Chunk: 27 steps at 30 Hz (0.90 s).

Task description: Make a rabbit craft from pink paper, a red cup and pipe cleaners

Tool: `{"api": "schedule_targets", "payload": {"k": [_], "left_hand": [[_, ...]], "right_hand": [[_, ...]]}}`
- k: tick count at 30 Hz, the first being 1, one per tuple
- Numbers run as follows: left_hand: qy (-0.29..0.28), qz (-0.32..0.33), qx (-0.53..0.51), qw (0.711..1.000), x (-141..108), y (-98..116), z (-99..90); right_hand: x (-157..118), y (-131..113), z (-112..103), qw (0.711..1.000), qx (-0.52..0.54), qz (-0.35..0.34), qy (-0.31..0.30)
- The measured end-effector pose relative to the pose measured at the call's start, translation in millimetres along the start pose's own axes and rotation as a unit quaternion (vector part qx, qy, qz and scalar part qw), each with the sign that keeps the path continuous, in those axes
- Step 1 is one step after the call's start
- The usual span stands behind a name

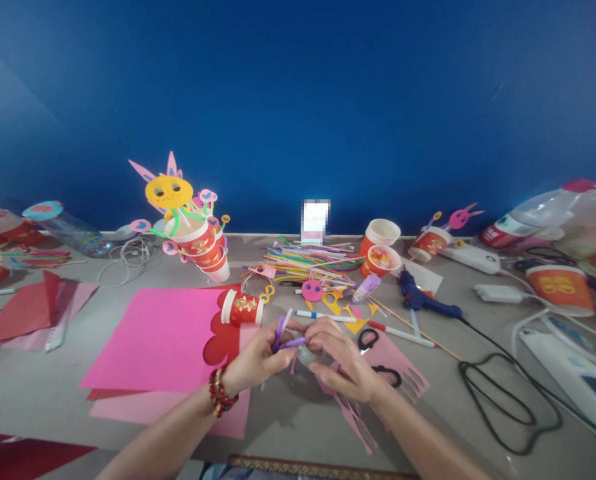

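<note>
My left hand [262, 357] is closed on purple pipe cleaners [292, 343], bent and crossing near its fingertips. A white strip sticks up beside them. Curled round a clear, ring-like thing that looks like a roll of tape [307, 356] is my right hand [345, 360], its fingertips close to the purple ends. Pink paper scraps [351, 420] with cut strips lie under and beside the right hand. Scissors with black handles [387, 376] rest just right of it, partly hidden. A red paper cup [243, 308] lies on its side beyond my left hand.
Pink sheets [153, 340] cover the left. Behind the hands are a pipe cleaner pile [308, 263], markers [327, 317] and a glue stick [366, 289]. A blue glue gun [423, 298] trails a black cord [498, 427]. A yellow-faced cup figure [169, 193] stands back left.
</note>
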<state>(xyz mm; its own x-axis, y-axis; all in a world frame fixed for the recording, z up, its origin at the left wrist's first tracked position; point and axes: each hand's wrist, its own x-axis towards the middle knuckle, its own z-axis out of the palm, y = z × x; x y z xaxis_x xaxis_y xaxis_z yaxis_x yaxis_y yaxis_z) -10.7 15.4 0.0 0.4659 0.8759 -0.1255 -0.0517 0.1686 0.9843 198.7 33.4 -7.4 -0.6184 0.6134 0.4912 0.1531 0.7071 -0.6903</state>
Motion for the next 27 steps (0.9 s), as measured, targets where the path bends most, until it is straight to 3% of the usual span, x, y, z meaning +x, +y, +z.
{"api": "schedule_targets", "payload": {"k": [19, 27], "left_hand": [[-0.001, -0.016, -0.036, 0.999, -1.5, -19.3, 6.9], [0.015, -0.007, 0.002, 1.0, -1.0, -9.5, 8.8]], "right_hand": [[-3.6, 5.6, -5.0, 0.997, 0.068, 0.02, -0.021], [-4.7, 7.1, -3.4, 0.996, 0.084, 0.026, -0.023]]}}
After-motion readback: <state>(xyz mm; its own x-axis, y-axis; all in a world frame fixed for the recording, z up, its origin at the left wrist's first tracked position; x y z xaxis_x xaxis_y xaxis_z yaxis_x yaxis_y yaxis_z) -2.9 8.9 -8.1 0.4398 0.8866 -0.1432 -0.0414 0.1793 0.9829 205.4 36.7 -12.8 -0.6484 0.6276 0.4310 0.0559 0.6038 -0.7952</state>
